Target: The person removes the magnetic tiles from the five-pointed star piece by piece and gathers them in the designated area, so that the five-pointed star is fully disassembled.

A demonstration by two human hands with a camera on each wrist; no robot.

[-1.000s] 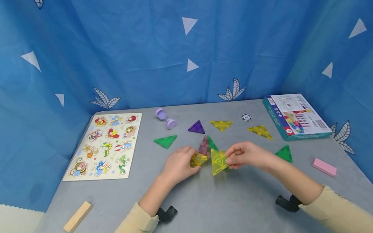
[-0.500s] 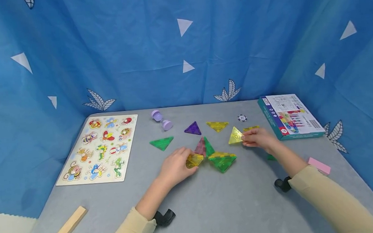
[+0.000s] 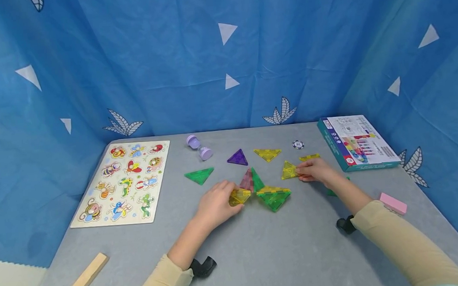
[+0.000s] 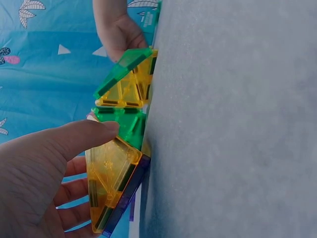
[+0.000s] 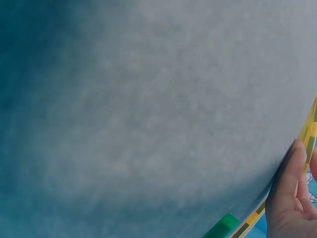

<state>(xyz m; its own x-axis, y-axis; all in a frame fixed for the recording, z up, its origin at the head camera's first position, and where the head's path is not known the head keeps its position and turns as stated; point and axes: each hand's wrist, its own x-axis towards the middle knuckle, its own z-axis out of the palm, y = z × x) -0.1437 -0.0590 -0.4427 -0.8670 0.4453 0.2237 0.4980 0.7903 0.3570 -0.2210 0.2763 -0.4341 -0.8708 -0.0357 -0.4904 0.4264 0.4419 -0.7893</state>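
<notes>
My left hand (image 3: pixel 216 203) holds a yellow triangular magnetic tile (image 3: pixel 239 196), thumb on its face in the left wrist view, where a purple-edged tile (image 4: pixel 126 196) adjoins it below. Beside it stand a red tile (image 3: pixel 246 181), a green tile (image 3: pixel 257 181) and a tilted green tile (image 3: pixel 274 200) with yellow along its top; these seem to form one cluster. To the right, my right hand (image 3: pixel 315 171) pinches another yellow triangular tile (image 3: pixel 288 170) by its right edge, close to the table. The right wrist view shows only part of this yellow tile (image 5: pixel 308 139).
Loose tiles lie behind: green (image 3: pixel 200 176), purple (image 3: pixel 237 158), yellow (image 3: pixel 267 154). Another yellow tile (image 3: pixel 309 157) is partly behind the right hand. Around them are an insect puzzle board (image 3: pixel 122 186), box (image 3: pixel 358 143), purple sand timer (image 3: pixel 199 147), poker chip (image 3: pixel 298 144), wooden block (image 3: pixel 89 273) and pink block (image 3: pixel 393 203).
My right hand has carried its yellow tile away from the cluster, back and to the right, then lowered it toward the table. My left hand keeps its hold in much the same place.
</notes>
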